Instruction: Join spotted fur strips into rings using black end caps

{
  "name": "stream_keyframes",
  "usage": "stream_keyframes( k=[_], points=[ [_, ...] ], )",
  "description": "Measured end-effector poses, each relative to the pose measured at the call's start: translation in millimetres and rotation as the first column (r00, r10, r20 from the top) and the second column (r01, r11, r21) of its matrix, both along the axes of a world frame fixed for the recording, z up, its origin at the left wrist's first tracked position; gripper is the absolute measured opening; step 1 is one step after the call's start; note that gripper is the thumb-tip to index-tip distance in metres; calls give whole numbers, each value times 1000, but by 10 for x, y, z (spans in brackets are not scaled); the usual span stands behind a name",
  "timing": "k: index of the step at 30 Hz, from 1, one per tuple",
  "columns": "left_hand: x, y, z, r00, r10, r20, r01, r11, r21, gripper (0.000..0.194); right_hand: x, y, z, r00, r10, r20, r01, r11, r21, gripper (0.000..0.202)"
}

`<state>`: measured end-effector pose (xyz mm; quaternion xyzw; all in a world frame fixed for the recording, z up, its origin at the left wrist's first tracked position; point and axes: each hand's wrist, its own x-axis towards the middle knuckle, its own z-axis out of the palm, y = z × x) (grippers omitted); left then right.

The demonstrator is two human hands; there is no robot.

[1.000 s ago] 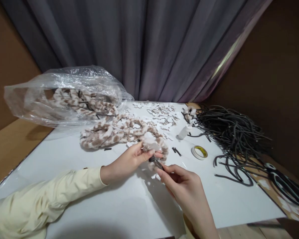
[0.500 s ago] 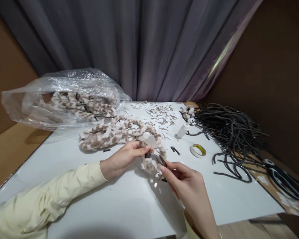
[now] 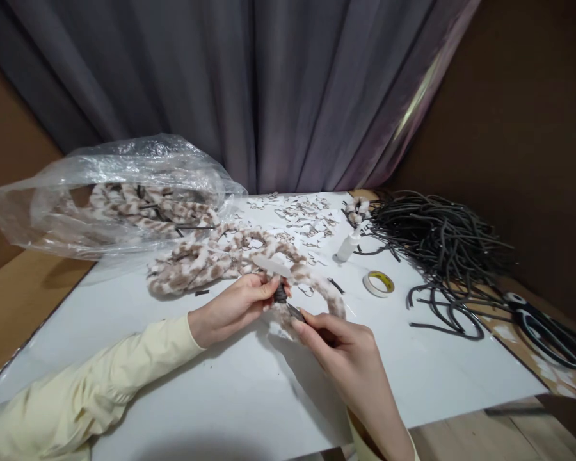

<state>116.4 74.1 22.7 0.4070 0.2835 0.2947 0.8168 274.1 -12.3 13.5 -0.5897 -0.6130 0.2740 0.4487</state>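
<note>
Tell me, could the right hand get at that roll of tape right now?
Probably yes: the roll of tape lies just past the right hand with only white tabletop seen between, though its fingers hold a dark pointed tool.

There are two bare hands [image 3: 237,307] [image 3: 350,349], one dark pointed tool [image 3: 295,313], one white plastic bottle [image 3: 347,246], one white tape roll [image 3: 370,287] and one clear plastic bag [image 3: 139,157]; overlapping brown-and-white plush rings [image 3: 336,302] defy counting.

Left hand [image 3: 240,306]: plush ring [image 3: 336,303] | right hand [image 3: 348,355]: small dark tool [image 3: 295,313] | tape roll [image 3: 379,284] beside black cords [image 3: 441,250]
</note>
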Motion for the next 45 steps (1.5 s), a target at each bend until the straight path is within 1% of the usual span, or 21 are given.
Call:
stream_keyframes(
  k=[5,8,13,15,18,22,26,30,34,39,45],
  points=[
    [-12,18,-23,999,-32,-7,32,998,59,21,13,-13,44,1000,-15,2,15,1000,-7,31],
    [-12,13,-9,999,-35,-37,38,996,84,23,16,-21,52,1000,-7,-11,7,1000,-24,31],
    [3,-13,28,1000,-11,-9,12,995,96,20,11,-20,36,999,2,-36,-3,999,-45,30],
    [0,-20,18,1000,-18,2,18,996,92,19,13,-18,33,998,-4,-69,-1,998,-69,30],
    [-18,-27,-11,999,-38,7,37,995,94,19,28,-16,33,990,-9,-144,-12,990,-140,30],
    [-27,-39,-17,999,18,29,-21,995,101,15,48,-17,37,971,3,-238,-55,975,-214,28],
    [-5,-54,19,999,37,33,-39,995,93,18,43,-13,50,954,10,-298,-86,966,-244,28],
    [10,-68,31,997,66,25,-67,996,60,26,36,-8,67,943,-4,-333,-96,954,-284,28],
    [13,-82,33,997,62,43,-64,997,52,27,42,-5,71,918,4,-396,-148,931,-334,30],
    [3,-100,36,997,75,16,-76,996,50,29,44,4,59,918,11,-395,-158,927,-340,30],
    [11,-113,39,998,58,-21,-56,995,86,26,28,9,48,931,5,-366,-118,951,-286,26]
  ],
)
